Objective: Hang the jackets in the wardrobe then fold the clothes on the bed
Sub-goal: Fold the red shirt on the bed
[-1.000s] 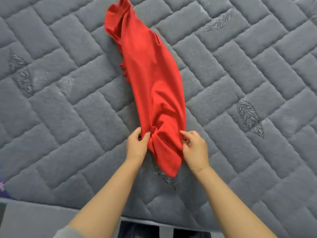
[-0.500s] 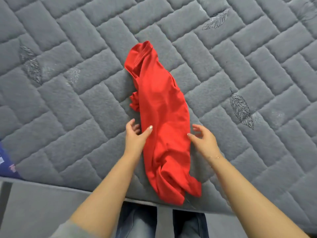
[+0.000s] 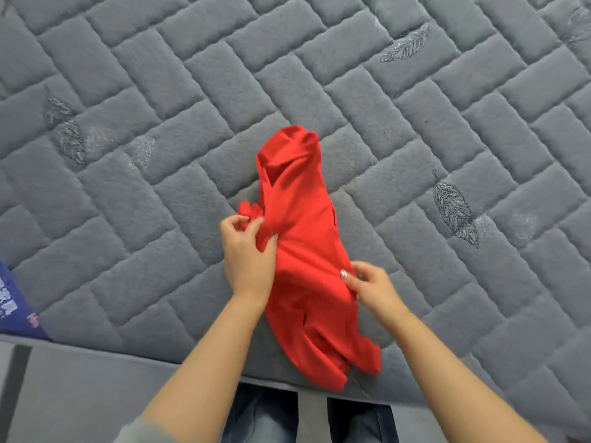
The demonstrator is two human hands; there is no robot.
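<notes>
— Head view first: how many garments do you count on the bed?

— One. A single red garment [image 3: 303,251] lies bunched in a long, narrow strip on the grey quilted mattress [image 3: 128,187], running from its far end near the middle of the scene down to the near edge of the bed, where its crumpled lower end reaches the border.

— And the hands?

— Two, both on the cloth. The left hand [image 3: 248,255] sits at the garment's left edge, thumb and fingers pinching a fold of red fabric beside a small ruffled bit that sticks out to the left. The right hand [image 3: 371,287] is at the right edge, nearer than the left, its fingers curled and nipping the fabric there. The hands are apart, with the width of the garment between them.

— What about the surface?

— The mattress cover is stitched in a herringbone pattern of padded rectangles. I count three clear embroidered leaf motifs: one far right [image 3: 406,46], one right of the garment [image 3: 455,214], one on the left [image 3: 67,135]. The side of the bed [image 3: 96,378] is plain grey.

— Anything else?

— One blue item with pale print [image 3: 16,302] shows at the left margin; I cannot tell what it is. Two legs in blue jeans [image 3: 265,414] stand against the near side.
</notes>
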